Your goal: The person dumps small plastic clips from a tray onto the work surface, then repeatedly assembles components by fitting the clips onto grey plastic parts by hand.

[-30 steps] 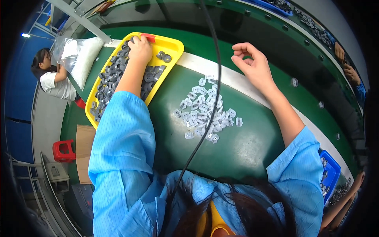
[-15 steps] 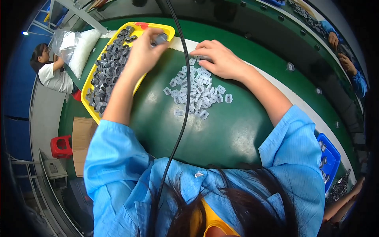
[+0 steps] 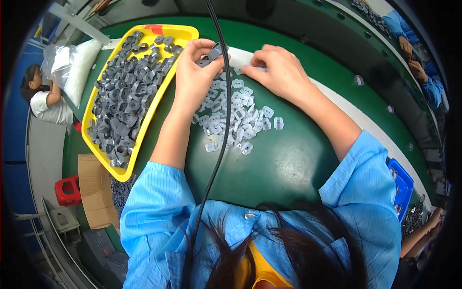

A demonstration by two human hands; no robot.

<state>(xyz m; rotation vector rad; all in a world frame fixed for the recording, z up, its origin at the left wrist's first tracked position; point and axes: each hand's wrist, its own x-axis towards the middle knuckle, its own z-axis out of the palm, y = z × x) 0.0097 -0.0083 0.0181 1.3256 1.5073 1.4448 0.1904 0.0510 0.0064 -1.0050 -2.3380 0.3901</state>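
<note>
My left hand [image 3: 196, 72] is closed on a dark grey plastic ring-shaped part [image 3: 215, 51], held between thumb and fingers beyond the pile. The fingers partly hide it, and I cannot tell if it is more than one piece. Just to the right, my right hand [image 3: 281, 71] has thumb and fingertips pinched on a small clear plastic piece [image 3: 260, 69], mostly covered by the fingers. Below both hands a loose pile of translucent plastic pieces [image 3: 245, 115] lies on the green table [image 3: 260, 178].
A yellow tray [image 3: 150, 126] heaped with grey ring parts [image 3: 126, 98] stands at left. A black cable [image 3: 217, 166] hangs across the view. A cardboard box [image 3: 92, 192] is at lower left, a blue tray [image 3: 407, 185] at right. Other people sit far left and across at right.
My left hand has moved right, away from the yellow tray, carrying the grey part toward my right hand. The right hand stays beyond the pile. The whole view has shifted slightly.
</note>
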